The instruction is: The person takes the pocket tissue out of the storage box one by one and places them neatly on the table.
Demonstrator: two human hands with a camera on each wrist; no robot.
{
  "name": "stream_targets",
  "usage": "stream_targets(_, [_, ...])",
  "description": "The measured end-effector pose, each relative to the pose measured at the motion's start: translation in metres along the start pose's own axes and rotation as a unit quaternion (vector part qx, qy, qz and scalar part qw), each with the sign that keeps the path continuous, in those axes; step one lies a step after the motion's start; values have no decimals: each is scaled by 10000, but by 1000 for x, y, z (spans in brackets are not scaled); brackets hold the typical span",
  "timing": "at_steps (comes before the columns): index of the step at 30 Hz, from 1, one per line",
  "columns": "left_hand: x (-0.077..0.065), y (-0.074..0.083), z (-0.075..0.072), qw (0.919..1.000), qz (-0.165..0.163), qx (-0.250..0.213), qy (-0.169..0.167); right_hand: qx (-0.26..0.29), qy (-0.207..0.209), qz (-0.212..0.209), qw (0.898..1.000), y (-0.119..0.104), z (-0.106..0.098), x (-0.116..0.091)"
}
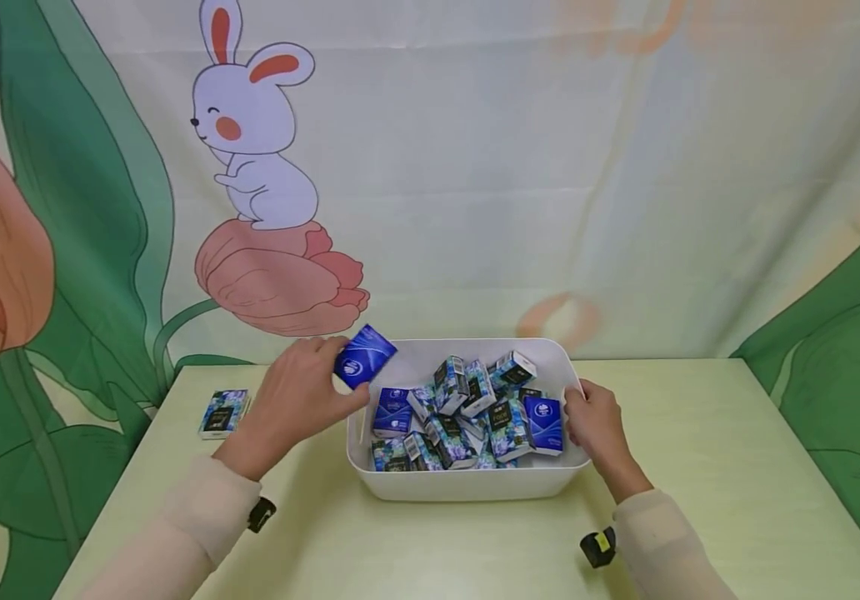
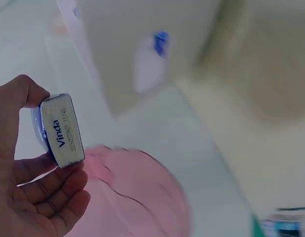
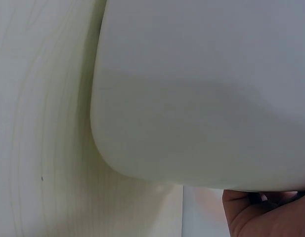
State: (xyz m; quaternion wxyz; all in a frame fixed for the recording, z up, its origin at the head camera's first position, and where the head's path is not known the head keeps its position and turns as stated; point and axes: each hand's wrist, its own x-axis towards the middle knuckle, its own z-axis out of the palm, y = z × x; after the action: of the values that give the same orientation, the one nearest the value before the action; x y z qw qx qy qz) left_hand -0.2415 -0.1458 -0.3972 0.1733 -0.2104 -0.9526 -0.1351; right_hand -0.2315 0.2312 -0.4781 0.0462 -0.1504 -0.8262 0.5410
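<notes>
My left hand point(image 1: 289, 398) pinches a blue tissue pack point(image 1: 365, 357) between thumb and fingers, above the left end of a white plastic basket point(image 1: 475, 487). In the left wrist view, the pack's white side point(image 2: 65, 131) reads "Vinda" beside a printed date code. My right hand point(image 1: 599, 425) grips the basket's right end, fingers hooked at the handle opening. Inside the basket lie several flower-patterned tissue packs point(image 1: 508, 431) in a jumbled heap. Two blue packs are among them, one at the left point(image 1: 392, 412) and one at the right point(image 1: 544, 424).
Left of the basket, a flower-patterned pack point(image 1: 223, 414) lies on the pale yellow-green table point(image 1: 475, 550). Behind the table hangs a backdrop cloth point(image 1: 460, 183) printed with a rabbit, tulips and leaves. Small black devices sit at both wrists.
</notes>
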Motion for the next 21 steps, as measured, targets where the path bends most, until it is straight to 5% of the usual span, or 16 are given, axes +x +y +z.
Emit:
stream_targets(5, [-20,-47,14,9922,-1224,-221,-75,24,-16,11,10000,0,0,-1])
stream_targets(9, [-39,-75,28,9826,-1836,-229,-149,46,-81,48,9999,-2,-2,-1])
stream_targets(16, [-64,-106,53,9691,-2420,-13,-481,-2,-38,100,9999,-2,-2,1])
stream_targets(21, [-76,-115,62,9650,-2592,118,-390,-85,-67,101,9999,2,-1,2])
